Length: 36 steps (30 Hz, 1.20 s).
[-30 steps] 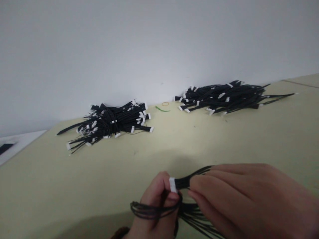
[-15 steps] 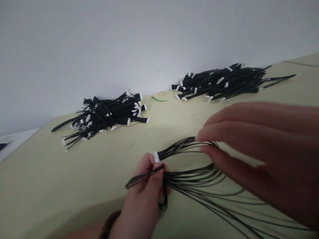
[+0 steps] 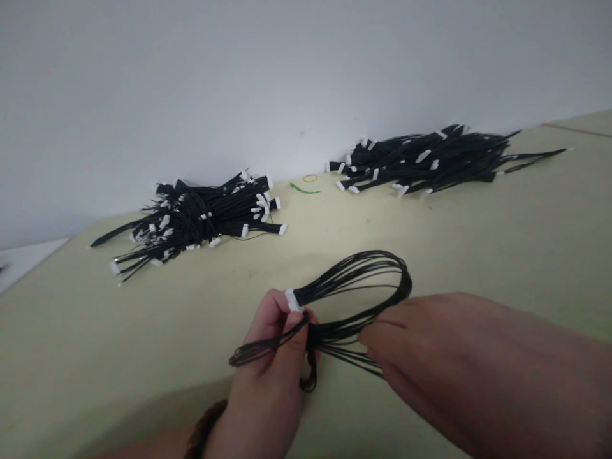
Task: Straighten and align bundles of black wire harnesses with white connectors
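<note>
A black wire harness (image 3: 354,268) with a white connector (image 3: 293,301) is between my hands, its strands bent into a loop. My left hand (image 3: 275,363) pinches it just below the connector, with a short doubled bunch of wire crossing over the thumb and a small loop hanging beneath the fingers. My right hand (image 3: 425,344) is closed around the strands at the right side of the loop. Its fingertips are mostly hidden behind the back of the hand, and so are the far ends of the wires.
On the pale yellow tabletop (image 3: 143,331), a tied pile of black harnesses (image 3: 205,217) lies at left and another pile (image 3: 421,159) at right, both by the white wall (image 3: 287,76). Between them are a rubber band (image 3: 310,178) and a green strip (image 3: 303,189).
My right hand has moved down and left from the top of the loop and closed on the strands. The spread wires are now gathered together. My left hand keeps its hold.
</note>
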{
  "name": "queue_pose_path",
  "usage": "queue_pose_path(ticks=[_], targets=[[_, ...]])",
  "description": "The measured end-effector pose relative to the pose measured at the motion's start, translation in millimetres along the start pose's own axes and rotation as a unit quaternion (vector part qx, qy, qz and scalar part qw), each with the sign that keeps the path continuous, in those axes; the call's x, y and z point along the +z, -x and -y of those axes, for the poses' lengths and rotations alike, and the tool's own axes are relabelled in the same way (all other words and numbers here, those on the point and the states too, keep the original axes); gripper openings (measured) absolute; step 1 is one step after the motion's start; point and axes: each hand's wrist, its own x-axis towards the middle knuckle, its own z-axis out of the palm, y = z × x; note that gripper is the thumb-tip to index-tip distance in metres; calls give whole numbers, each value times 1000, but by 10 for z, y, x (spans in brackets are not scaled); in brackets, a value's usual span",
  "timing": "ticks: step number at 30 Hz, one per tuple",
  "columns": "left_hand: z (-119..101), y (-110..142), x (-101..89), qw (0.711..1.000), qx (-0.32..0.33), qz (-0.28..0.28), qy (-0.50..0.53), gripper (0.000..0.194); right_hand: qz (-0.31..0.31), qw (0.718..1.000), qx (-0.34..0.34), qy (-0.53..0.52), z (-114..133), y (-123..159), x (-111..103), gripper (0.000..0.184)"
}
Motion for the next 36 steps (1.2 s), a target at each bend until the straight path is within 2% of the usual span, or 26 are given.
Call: queue_pose_path(ticks=[9, 14, 20, 23, 28, 31, 36], targets=[[0, 20, 42, 1000, 26, 2, 2, 11, 59, 996, -11, -71, 120, -80, -12, 18], [-2, 52, 29, 998, 52, 7, 21, 10, 38, 992, -10, -119, 153, -213, -22, 17], [-3, 64, 13, 998, 50, 23, 28, 8, 23, 983, 45, -174, 201, -179, 8, 18], [-10, 63, 21, 999, 43, 11, 14, 7, 9, 989, 39, -143, 211, -185, 27, 18], [7, 19, 24, 999, 14, -6, -28, 12, -42, 998, -24, -43, 210, -186, 77, 12], [58, -24, -2, 1000, -10, -3, -6, 4, -64, 996, -57, -6, 161, -186, 20, 12], [116, -61, -21, 999, -8, -27, 20, 9, -124, 988, -42, 79, -90, -207, -260, 48]])
